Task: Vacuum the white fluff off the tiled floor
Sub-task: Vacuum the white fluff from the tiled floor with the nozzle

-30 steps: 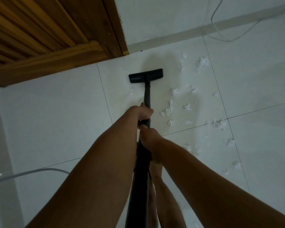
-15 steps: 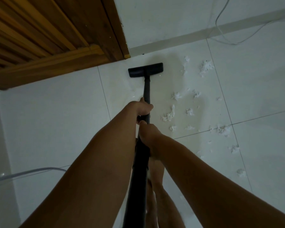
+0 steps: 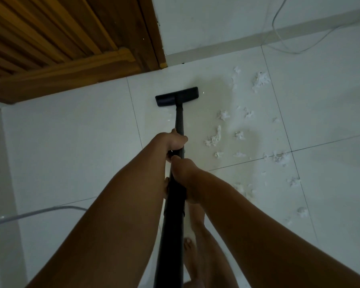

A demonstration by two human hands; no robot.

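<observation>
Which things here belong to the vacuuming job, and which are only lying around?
For the job:
vacuum wand, gripped by left hand and right hand
floor head
white fluff
tiled floor

Just lying about:
wooden door
grey cable
thin wire

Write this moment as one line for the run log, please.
phase: vacuuming | left grip: holds wand | right grip: holds wand, nearer body | nozzle: on floor, left of fluff | fluff: uncollected
</observation>
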